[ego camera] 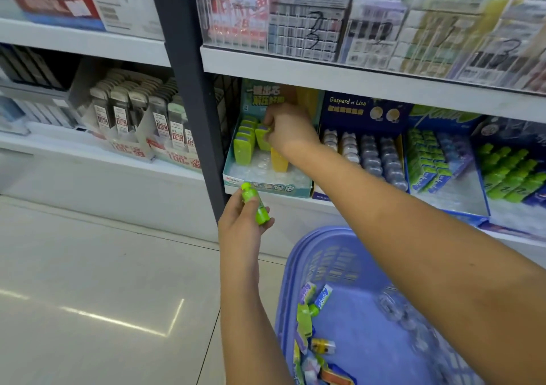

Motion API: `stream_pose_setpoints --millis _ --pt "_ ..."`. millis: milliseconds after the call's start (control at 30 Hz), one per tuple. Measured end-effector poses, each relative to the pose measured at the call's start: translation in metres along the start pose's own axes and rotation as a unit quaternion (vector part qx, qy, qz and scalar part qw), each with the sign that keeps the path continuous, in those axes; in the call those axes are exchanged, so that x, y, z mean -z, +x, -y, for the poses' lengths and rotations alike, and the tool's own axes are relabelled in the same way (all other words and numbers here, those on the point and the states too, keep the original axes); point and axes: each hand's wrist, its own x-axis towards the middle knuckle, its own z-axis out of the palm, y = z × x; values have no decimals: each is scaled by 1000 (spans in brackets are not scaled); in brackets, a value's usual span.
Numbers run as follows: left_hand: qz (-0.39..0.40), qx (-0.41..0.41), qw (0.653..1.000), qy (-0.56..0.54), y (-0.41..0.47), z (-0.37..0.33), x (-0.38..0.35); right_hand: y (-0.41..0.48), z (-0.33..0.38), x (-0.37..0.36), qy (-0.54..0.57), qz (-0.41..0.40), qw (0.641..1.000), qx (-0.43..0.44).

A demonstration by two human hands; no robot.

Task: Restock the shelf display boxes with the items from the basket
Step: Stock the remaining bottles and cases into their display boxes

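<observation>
A: Entry 1. Right grip [288, 127]?
B: Inside the teal box [266, 189] on the lower shelf [325, 204]. The fingers are curled and pinch the top of a green item [262, 139]. It stands upright, just beside the left row [243, 145] of the same green stock.

A: Left grip [242, 228]?
B: Just below the box's front edge, apart from it. Thumb and fingers are closed round a second green item [255, 208], which is tilted with its narrow cap end up.

A: What else is in the box?
B: One yellow item [279, 160], upright under the right wrist. A clear plastic liner shows in front of it.

A: Basket?
B: The purple basket [295, 266] sits below the right forearm. Loose stock [307, 319] lies in it: green, yellow and blue-wrapped pieces.

A: Legible writing?
B: "Gaspard et Lisa" is on the dark blue box [345, 102], next right of the teal one. A handwritten "3" is on the clear bin [313, 29] on the shelf above. Red "100" labels are on the cases [161, 124] in the left bay. The teal box carries Chinese print, too blurred for me to read.
</observation>
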Motion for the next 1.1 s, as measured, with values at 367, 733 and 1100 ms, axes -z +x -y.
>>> stream_pose_setpoints --millis 367,733,1100 --pt "30 -27 999 -8 0 -3 14 -4 22 0 -118 2 993 -10" --pt "63 -65 996 4 -9 -11 17 -18 21 10 -156 81 984 17" --pt "175 -126 974 69 -35 -9 -42 -155 -38 55 278 -85 957 -29"
